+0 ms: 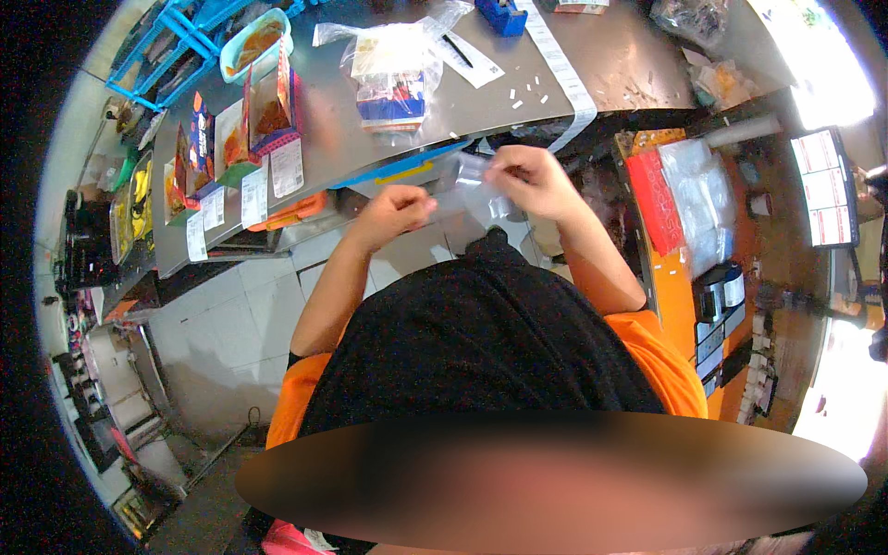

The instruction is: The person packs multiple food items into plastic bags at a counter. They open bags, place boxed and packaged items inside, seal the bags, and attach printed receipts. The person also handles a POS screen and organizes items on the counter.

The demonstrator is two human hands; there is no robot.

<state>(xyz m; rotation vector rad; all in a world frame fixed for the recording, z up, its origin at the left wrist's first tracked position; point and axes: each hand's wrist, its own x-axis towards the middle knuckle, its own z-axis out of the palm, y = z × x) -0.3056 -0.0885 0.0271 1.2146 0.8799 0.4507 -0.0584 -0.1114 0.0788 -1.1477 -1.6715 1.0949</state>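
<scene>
A clear plastic bag (468, 191) is stretched between my two hands in front of my black apron, partly blurred. My left hand (399, 211) pinches its left side, and my right hand (527, 177) grips it at the upper right. Beyond them, on the steel counter (485, 104), stands a tied clear bag (392, 76) around a blue and white printed box and white paper. To the left, several open cardboard food boxes (270, 111) hold reddish-brown food, with printed slips (286, 168) hanging from them over the counter's edge.
A light-blue tub (257, 45) of brown food stands beside blue plastic racks (166, 55). A blue tape dispenser (503, 17), a pen (458, 50) on a paper slip and a long paper strip (562, 69) lie farther back. At right, an orange counter (671, 291) carries packs of clear plastic (697, 201).
</scene>
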